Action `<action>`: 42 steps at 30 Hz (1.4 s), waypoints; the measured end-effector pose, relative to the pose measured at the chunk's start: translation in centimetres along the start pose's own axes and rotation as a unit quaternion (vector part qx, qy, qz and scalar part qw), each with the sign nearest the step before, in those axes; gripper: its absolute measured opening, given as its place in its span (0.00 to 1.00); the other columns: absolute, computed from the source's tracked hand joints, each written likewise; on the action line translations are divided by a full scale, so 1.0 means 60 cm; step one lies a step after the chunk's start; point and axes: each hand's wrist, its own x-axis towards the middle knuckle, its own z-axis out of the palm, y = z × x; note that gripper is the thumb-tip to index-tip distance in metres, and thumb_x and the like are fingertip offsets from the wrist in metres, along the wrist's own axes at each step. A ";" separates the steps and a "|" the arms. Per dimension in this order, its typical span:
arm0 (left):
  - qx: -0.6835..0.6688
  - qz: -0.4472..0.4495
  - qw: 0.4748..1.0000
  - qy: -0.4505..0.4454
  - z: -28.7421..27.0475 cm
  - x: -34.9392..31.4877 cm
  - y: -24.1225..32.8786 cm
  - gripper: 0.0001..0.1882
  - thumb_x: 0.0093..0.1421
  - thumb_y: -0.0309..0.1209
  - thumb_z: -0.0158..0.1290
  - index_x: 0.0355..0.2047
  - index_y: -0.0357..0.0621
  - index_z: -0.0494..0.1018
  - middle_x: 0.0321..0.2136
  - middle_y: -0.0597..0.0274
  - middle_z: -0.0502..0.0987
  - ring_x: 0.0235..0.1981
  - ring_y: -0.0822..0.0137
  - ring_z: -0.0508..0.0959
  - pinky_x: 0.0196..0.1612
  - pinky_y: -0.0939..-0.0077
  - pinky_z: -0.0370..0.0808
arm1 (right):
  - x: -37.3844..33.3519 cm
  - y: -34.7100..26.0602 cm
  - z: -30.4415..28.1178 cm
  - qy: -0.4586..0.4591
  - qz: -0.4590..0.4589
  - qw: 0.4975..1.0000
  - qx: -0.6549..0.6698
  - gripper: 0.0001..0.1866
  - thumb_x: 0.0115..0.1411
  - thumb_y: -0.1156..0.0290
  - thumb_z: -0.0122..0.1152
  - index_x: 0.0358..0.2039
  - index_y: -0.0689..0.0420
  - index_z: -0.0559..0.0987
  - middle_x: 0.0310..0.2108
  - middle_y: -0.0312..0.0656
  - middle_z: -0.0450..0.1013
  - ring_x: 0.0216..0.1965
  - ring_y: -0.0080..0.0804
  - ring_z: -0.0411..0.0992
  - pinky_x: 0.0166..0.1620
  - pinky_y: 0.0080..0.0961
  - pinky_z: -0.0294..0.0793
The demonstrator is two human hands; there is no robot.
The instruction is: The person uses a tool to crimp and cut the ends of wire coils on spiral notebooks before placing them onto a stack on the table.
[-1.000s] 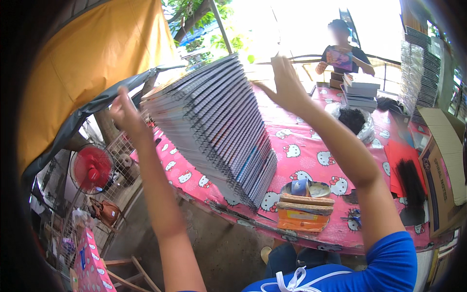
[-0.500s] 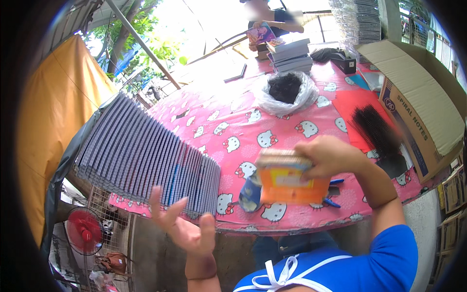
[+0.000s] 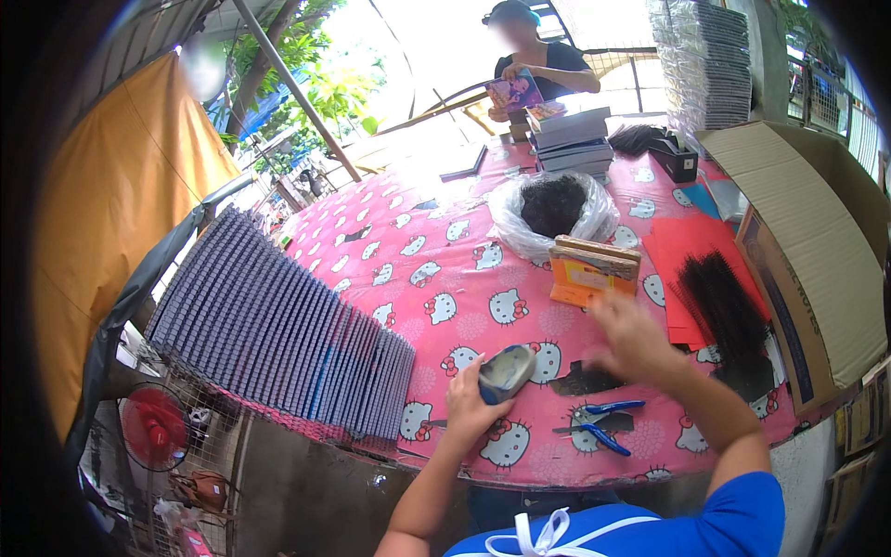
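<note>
My left hand [image 3: 471, 401] is wrapped round the side of a small oval dish [image 3: 520, 365], dark blue outside and pale inside, at the table's near middle. My right hand [image 3: 635, 340], smeared by motion, hovers just in front of an orange block with brown cardboard-like edges [image 3: 583, 276]. Whether its fingers touch the block cannot be made out. Blue-handled pliers [image 3: 610, 444] lie nearest the front edge, over a dark flat piece. Between the dish and my right hand lies a black flat piece [image 3: 583, 380].
A long row of spiral-bound notebooks [image 3: 288, 320] fills the left. Behind the block sits a plastic bag of black coils [image 3: 549, 206]. Black combs of spirals [image 3: 719, 302] lie on red sheets beside an open carton [image 3: 798, 278]. Across the table a person holds a booklet [image 3: 516, 91] near stacked books [image 3: 571, 144].
The orange block has left my right hand and stands farther back on the table. My left hand has come down from the air and taken hold of the dish, which is now tilted.
</note>
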 end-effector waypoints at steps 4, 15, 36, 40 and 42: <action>0.059 0.109 0.992 -0.030 0.033 0.102 0.048 0.51 0.36 0.41 0.68 0.61 0.52 0.56 0.54 0.57 0.65 0.57 0.53 0.63 0.57 0.34 0.51 | -0.145 -0.046 0.016 -0.232 0.042 0.971 0.030 0.45 0.43 0.47 0.69 0.57 0.58 0.64 0.59 0.58 0.56 0.59 0.53 0.57 0.57 0.48 0.58; -0.068 0.150 0.985 0.043 -0.052 0.083 0.104 0.47 0.45 0.40 0.66 0.62 0.45 0.54 0.61 0.46 0.57 0.63 0.51 0.58 0.61 0.46 0.55 | -0.198 -0.069 0.045 -0.078 0.151 0.984 0.054 0.33 0.45 0.67 0.63 0.53 0.61 0.66 0.44 0.53 0.65 0.48 0.51 0.63 0.53 0.48 0.58; -0.051 0.214 0.790 0.572 -0.574 -0.057 0.073 0.11 0.56 0.22 0.56 0.40 0.36 0.70 0.32 0.66 0.73 0.31 0.79 0.71 0.35 0.86 0.71 | 0.320 -0.486 -0.100 0.145 -0.329 0.910 0.206 0.20 0.62 0.57 0.52 0.46 0.61 0.71 0.37 0.54 0.70 0.40 0.50 0.69 0.44 0.39 0.68; -0.143 0.208 0.801 0.543 -0.592 -0.067 0.066 0.11 0.54 0.22 0.57 0.38 0.33 0.73 0.32 0.62 0.75 0.30 0.75 0.76 0.36 0.82 0.74 | 0.338 -0.531 -0.111 0.151 -0.325 0.918 0.171 0.22 0.61 0.55 0.54 0.47 0.61 0.72 0.36 0.54 0.71 0.41 0.48 0.70 0.45 0.37 0.68; -0.201 0.219 0.802 0.518 -0.590 -0.074 0.072 0.10 0.55 0.21 0.57 0.38 0.32 0.74 0.31 0.62 0.77 0.30 0.76 0.76 0.35 0.84 0.74 | 0.348 -0.544 -0.104 0.182 -0.331 0.915 0.142 0.23 0.60 0.54 0.55 0.46 0.61 0.72 0.38 0.55 0.71 0.42 0.49 0.70 0.46 0.37 0.67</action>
